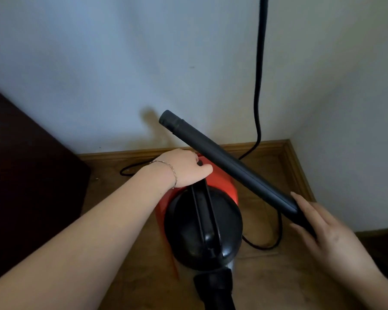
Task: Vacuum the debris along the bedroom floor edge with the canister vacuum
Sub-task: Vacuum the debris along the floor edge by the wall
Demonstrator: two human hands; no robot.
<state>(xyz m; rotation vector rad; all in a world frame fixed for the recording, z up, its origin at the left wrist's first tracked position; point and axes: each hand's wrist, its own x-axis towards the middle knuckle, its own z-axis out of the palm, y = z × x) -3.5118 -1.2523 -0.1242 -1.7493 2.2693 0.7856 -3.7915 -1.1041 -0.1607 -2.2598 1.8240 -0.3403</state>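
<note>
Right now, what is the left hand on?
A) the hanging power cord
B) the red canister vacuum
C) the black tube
B: the left hand grips the top of the red canister vacuum, while the right hand holds the black extension tube and the power cord hangs untouched.

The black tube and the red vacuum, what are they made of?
The tube looks like matte black plastic: dull, smooth, one moulded ridge along it. The vacuum seems hard glossy plastic, red body, black top, since light glints on its dome.
</note>
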